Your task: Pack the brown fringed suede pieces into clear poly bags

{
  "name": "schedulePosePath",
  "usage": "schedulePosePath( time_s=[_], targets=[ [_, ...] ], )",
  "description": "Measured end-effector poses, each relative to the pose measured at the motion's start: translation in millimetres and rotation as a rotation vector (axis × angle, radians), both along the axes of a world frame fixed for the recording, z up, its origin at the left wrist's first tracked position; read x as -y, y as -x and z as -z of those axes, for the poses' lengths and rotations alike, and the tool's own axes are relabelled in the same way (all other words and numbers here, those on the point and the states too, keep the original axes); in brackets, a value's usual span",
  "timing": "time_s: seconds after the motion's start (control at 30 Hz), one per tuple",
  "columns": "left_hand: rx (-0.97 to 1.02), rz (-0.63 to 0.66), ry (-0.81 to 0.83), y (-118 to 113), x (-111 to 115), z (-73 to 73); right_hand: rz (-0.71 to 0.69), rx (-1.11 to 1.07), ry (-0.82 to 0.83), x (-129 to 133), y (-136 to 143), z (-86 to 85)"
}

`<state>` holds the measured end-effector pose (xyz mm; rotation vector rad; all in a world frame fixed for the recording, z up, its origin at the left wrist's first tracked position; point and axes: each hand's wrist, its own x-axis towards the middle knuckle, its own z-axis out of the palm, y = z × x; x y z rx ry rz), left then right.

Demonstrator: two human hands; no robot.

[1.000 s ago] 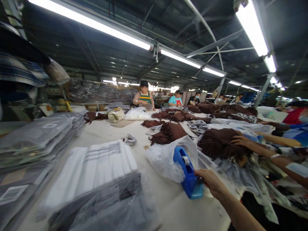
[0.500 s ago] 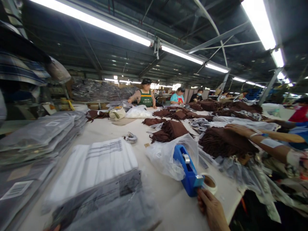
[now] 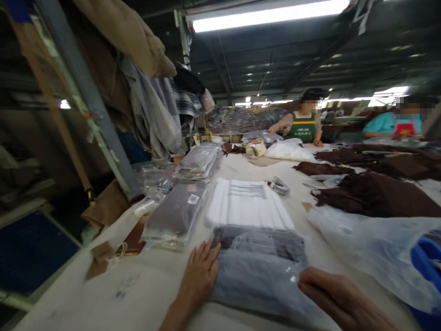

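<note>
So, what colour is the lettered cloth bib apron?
Green apron with a yellow band, clearest in the head view.

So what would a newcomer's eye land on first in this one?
Probably the two bare hands, left and right, at either side of a grey, plastic-wrapped packet at the near edge of the pale table. Just beyond it lies a stack of white plastic bags with grey print. Further right, dark brown fringed cloth is heaped.

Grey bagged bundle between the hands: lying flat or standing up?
Lying flat: the grey bundle rests broad side up on the table, left hand at its edge.
</note>
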<state>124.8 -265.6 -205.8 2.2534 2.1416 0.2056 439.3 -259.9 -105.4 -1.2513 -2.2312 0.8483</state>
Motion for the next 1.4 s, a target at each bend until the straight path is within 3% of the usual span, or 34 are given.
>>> schedulePosePath(
  time_s=[0.07,0.13,0.27,0.43,0.63,0.73,0.87,1.0,1.07,1.17,1.27,1.4],
  targets=[
    [0.033,0.005,-0.007,-2.9,2.3,-3.9,-0.256,0.133,-0.016,-24.2,44.2,-21.8],
    [0.060,0.018,-0.019,-2.8,4.6,-5.6,-0.419,0.230,-0.011,-45.2,82.6,-29.7],
    [0.104,0.027,-0.028,-0.7,5.8,-7.3,-0.587,0.374,-0.045,-77.1,133.8,-16.7],
    [0.142,0.017,-0.012,-1.0,4.6,-6.8,-0.533,0.513,-0.061,-99.5,165.2,9.2],
    [0.148,0.037,-0.034,0.2,3.9,-0.7,-0.368,0.639,-0.024,-109.9,187.8,22.9],
    [0.135,0.049,-0.034,0.3,3.6,-0.2,-0.255,0.635,-0.022,-119.9,185.8,23.5],
    [0.129,0.044,-0.035,-0.7,4.1,-2.9,-0.130,0.605,-0.017,-130.2,161.8,13.9],
    [0.130,0.037,-0.037,-0.7,4.6,-3.8,-0.046,0.519,-0.170,-98.2,133.7,12.8],
    [0.133,0.036,-0.039,-0.3,5.1,-2.9,-0.114,0.455,-0.322,-69.3,124.8,28.0],
    [0.146,0.027,-0.043,0.4,6.4,-2.5,-0.434,0.365,-0.888,-35.6,114.6,65.3],
    [0.184,0.007,-0.026,0.1,7.2,-6.8,-0.366,0.387,-1.218,-26.2,97.5,95.4],
    [0.244,-0.006,0.002,0.2,6.2,-13.2,-0.277,0.452,-1.395,-30.2,57.3,113.1]
  ],
)
